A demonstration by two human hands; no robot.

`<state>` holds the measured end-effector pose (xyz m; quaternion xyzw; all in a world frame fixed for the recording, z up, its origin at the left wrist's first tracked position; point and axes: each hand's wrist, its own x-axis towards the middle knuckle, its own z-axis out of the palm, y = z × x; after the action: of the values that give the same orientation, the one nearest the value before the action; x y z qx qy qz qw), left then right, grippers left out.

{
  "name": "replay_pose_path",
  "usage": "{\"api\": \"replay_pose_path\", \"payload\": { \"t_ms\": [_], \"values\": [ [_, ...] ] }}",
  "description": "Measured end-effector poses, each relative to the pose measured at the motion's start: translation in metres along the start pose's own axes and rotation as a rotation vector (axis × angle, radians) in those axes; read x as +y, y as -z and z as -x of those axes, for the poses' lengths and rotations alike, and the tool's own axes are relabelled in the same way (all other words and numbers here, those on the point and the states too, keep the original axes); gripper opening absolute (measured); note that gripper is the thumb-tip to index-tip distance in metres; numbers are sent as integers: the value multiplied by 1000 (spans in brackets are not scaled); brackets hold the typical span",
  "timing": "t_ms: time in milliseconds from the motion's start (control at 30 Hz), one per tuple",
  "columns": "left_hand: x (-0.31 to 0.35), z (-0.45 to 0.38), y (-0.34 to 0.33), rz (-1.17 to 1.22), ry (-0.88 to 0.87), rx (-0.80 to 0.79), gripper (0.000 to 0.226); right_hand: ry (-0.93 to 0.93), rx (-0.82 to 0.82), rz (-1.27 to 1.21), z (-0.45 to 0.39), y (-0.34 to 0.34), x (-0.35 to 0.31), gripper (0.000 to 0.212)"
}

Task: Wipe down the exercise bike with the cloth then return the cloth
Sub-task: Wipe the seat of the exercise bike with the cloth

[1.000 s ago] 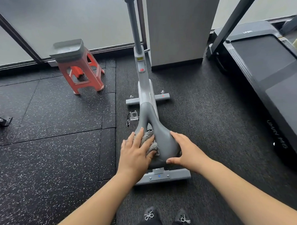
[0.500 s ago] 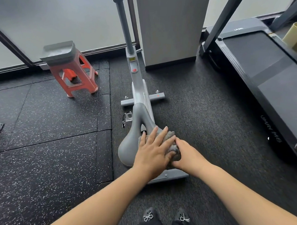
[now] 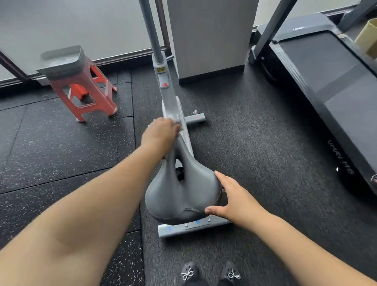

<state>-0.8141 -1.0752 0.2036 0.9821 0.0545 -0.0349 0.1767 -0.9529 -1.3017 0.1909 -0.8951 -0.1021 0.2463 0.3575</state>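
Note:
The grey exercise bike (image 3: 164, 81) stands in front of me, its dark grey saddle (image 3: 181, 192) nearest. My left hand (image 3: 160, 133) is curled over the frame just beyond the saddle's narrow nose. A blurred sliver of the grey cloth (image 3: 177, 125) shows at its fingertips; the rest is hidden under the hand. My right hand (image 3: 230, 198) grips the saddle's right rear corner, fingers along the side and thumb on the back edge.
A red plastic stool (image 3: 77, 88) stands to the left by the glass wall. A black treadmill (image 3: 337, 84) runs along the right, with a yellow bin (image 3: 375, 36) behind it. A grey pillar (image 3: 209, 35) rises behind the bike. My shoes (image 3: 210, 275) are near its rear base bar (image 3: 192, 227).
My left hand slid the cloth from the saddle's wide rear forward, past the nose onto the frame. My right hand shifted to the saddle's right rear corner. The view moved closer.

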Motion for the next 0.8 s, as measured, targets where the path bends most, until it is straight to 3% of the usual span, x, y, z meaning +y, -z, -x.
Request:
{"api": "replay_pose_path", "payload": {
  "t_ms": [100,167,233,300,600,700,800],
  "values": [
    [-9,10,5,172,167,114,49,0,-8,13,0,0,-1,104],
    [-6,29,-9,204,114,-21,43,-8,-9,8,0,0,-2,105],
    [-1,49,-27,246,90,-141,59,-11,-18,15,0,1,-4,105],
    [2,58,-34,274,102,-126,68,-16,-21,27,-1,2,-5,105],
    [-3,157,-39,-248,-149,-99,57,-50,-50,43,-2,3,-10,108],
    [0,173,-43,-307,-150,-151,58,-64,-50,43,-1,4,-11,108],
    [-2,194,-39,-345,-284,-213,51,-70,-52,48,0,4,-12,108]
  ]
}}
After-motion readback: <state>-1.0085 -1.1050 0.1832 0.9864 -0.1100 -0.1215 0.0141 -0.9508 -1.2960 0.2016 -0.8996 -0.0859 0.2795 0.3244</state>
